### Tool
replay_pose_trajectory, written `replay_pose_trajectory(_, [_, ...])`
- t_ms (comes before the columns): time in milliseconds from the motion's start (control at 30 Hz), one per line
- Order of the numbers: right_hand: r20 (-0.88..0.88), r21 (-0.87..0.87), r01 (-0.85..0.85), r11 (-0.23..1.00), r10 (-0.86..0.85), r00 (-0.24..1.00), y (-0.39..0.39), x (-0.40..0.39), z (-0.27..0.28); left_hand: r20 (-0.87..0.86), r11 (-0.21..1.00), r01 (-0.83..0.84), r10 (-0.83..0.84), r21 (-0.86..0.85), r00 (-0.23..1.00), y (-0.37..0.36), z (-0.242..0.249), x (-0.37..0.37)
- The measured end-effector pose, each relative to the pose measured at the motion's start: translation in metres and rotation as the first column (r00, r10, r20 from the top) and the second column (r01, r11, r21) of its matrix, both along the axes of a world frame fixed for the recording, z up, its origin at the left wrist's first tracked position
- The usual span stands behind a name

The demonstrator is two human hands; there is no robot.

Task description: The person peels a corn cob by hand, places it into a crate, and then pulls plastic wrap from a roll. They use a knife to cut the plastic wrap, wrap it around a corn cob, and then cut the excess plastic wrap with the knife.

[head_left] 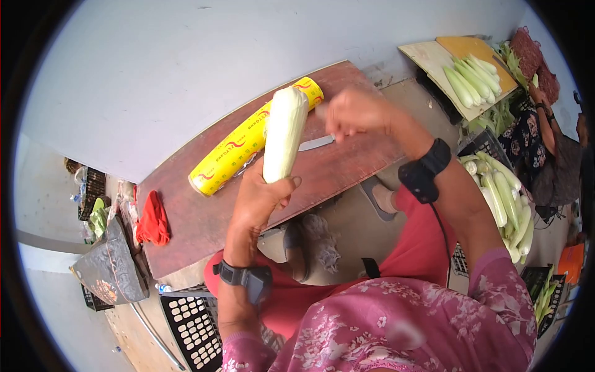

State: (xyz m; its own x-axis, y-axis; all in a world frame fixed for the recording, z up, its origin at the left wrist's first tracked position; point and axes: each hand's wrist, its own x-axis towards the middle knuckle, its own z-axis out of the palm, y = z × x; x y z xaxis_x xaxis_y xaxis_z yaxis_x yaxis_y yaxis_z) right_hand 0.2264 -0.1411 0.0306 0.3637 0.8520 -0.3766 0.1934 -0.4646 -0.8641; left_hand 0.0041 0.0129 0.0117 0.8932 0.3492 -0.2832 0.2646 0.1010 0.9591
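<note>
My left hand is wrapped round the lower end of a pale green, peeled corn cob, held upright above the reddish table. To the right of the cob's top, my right hand is raised over the table and smeared by motion, so its fingers are unclear. Behind the cob lies a yellow roll with red and dark print, slanting across the table. A knife lies on the table between the cob and my right hand, its handle partly hidden.
A red cloth lies at the table's left end. Several cobs rest on a board at the upper right, with more cobs piled below. Another person is at the far right. A black crate stands at the lower left.
</note>
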Motion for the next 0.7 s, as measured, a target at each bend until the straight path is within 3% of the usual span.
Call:
replay_pose_trajectory(33, [0.238,-0.038,-0.161,0.986,0.165,0.957,0.001,-0.006,-0.008,0.023,0.999,0.002,-0.001,-0.037,1.000,0.000,0.003,-0.001])
replay_pose_trajectory(100, [0.624,-0.218,-0.412,0.885,0.451,0.638,0.004,-0.017,-0.029,0.064,0.994,0.014,-0.007,-0.104,0.998,0.000,0.005,-0.001])
replay_pose_trajectory(200, [0.382,0.285,-0.338,0.897,0.217,0.898,0.005,-0.017,-0.035,0.109,0.982,0.044,-0.024,-0.183,0.994,0.000,0.003,-0.001])
replay_pose_trajectory(233, [0.270,0.365,-0.272,0.890,0.179,0.946,0.005,-0.022,-0.023,0.121,0.978,0.055,-0.031,-0.201,0.992,0.000,0.003,-0.002])
replay_pose_trajectory(300, [0.028,0.496,-0.114,0.861,0.115,0.993,0.004,-0.030,-0.001,0.141,0.969,0.086,-0.055,-0.231,0.989,-0.001,0.003,-0.002])
replay_pose_trajectory(400, [-0.203,0.728,0.119,0.676,0.046,0.978,0.018,-0.047,-0.015,0.148,0.950,0.140,-0.101,-0.279,0.984,-0.003,0.001,-0.003])
replay_pose_trajectory(500, [-0.188,0.797,0.269,0.541,-0.201,0.961,0.026,-0.068,-0.011,0.132,0.930,0.169,-0.133,-0.325,0.982,-0.009,-0.002,-0.003])
replay_pose_trajectory(667, [-0.194,0.755,0.383,0.533,-0.376,0.906,0.033,-0.074,-0.003,0.101,0.943,0.169,-0.145,-0.287,0.984,-0.017,-0.002,0.000])
replay_pose_trajectory(700, [-0.206,0.749,0.407,0.523,-0.400,0.893,0.034,-0.072,-0.003,0.066,0.964,0.159,-0.148,-0.213,0.987,-0.019,0.000,0.001])
